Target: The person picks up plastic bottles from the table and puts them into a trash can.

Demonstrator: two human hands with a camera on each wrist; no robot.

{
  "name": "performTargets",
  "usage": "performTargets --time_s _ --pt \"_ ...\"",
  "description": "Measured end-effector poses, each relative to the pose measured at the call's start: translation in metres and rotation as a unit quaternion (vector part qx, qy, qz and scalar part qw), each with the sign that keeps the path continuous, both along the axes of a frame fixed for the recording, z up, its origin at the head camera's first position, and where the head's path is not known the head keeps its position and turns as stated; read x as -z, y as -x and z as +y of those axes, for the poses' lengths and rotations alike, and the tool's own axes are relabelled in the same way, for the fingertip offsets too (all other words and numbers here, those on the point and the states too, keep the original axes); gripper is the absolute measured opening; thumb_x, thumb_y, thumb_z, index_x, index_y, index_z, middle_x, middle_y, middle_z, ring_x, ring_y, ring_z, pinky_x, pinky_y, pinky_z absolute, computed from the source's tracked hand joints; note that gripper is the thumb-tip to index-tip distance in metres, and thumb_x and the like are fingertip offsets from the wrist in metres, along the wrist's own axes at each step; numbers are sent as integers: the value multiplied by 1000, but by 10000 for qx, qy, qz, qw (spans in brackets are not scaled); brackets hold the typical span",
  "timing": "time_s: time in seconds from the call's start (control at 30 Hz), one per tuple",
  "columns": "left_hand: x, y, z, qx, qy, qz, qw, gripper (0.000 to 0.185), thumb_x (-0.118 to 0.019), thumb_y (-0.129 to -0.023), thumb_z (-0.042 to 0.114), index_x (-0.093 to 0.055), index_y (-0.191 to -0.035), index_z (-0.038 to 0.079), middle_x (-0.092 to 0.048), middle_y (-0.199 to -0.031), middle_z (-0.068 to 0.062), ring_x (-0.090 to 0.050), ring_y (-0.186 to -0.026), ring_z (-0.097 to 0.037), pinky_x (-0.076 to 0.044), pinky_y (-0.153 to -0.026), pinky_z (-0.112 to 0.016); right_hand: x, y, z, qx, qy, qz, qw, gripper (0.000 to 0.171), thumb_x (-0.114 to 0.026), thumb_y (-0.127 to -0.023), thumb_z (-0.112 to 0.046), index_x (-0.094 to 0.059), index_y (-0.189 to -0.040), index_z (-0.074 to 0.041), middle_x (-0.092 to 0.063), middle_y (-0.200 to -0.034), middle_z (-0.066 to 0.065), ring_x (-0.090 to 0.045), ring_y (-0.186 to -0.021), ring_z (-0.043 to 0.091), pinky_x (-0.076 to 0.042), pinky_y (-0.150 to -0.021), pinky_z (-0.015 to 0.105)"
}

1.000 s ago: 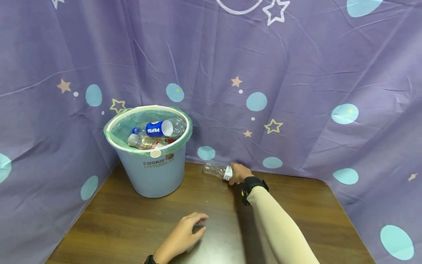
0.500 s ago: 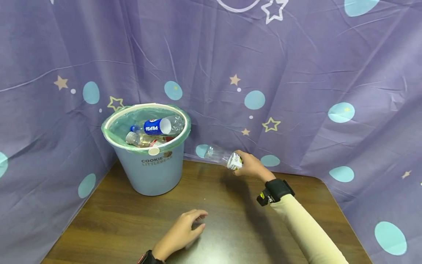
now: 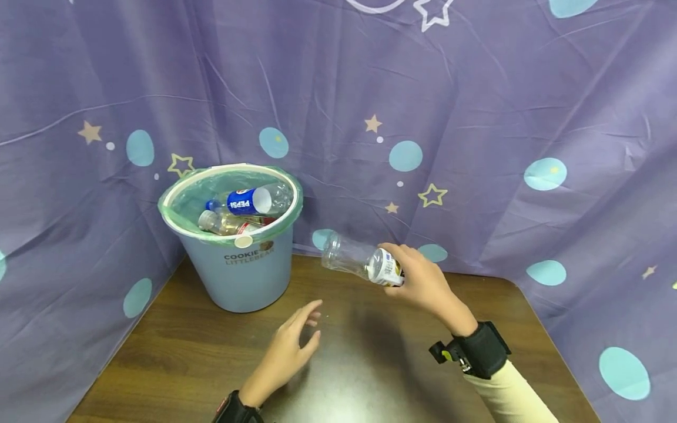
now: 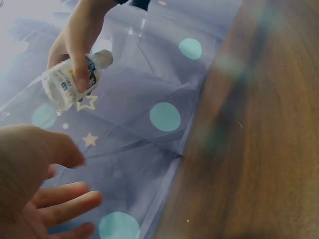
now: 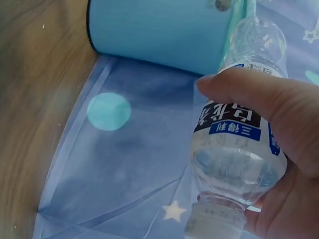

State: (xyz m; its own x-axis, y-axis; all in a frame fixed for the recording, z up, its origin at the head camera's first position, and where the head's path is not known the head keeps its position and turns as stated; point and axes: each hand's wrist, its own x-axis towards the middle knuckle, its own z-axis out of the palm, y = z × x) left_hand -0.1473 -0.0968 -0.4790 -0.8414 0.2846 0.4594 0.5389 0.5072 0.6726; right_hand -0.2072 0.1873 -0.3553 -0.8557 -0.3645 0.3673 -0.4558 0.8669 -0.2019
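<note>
Right hand grips one clear bottle (airborne) | bin: three bottles

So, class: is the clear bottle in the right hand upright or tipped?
Tipped: the clear bottle lies nearly sideways in the right hand, base toward the bin.

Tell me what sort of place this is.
Likely a staged indoor recording corner rather than a lived-in room: purple star-and-dot cloth curtains off a wooden table on three sides, and a lined bin of empty bottles stands there while the right hand holds a clear bottle.
</note>
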Motion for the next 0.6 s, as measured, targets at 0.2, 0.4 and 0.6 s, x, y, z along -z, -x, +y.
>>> performTargets --time_s 0.2,0.4,0.6 --pt "-18 2 3 -331 -498 476 9971 74 -71 -92 13 -35 -157 18 -55 -142 -8 -59 -125 -23 -53 -101 -50 9 -22 -3 65 -120 480 9988 88 -94 -61 -22 -55 -140 -19 -66 -107 4 -62 -90 20 -51 -63 36" --pt "-38 5 6 -294 -583 1281 9896 77 -71 -89 17 -34 -156 9 -45 -151 -12 -50 -135 -27 -44 -111 -47 26 -35 -4 66 -202 694 9974 88 -94 -60 -25 -56 -140 -19 -68 -109 4 -65 -93 22 -53 -66 37" --pt "-57 10 12 -143 -49 1885 9820 76 -72 -86 25 -40 -153 7 -45 -151 -15 -48 -136 -31 -45 -109 -50 41 -42 -6 69 -326 775 9964 88 -96 -59 -27 -58 -138 -19 -68 -109 2 -65 -93 21 -54 -67 37"
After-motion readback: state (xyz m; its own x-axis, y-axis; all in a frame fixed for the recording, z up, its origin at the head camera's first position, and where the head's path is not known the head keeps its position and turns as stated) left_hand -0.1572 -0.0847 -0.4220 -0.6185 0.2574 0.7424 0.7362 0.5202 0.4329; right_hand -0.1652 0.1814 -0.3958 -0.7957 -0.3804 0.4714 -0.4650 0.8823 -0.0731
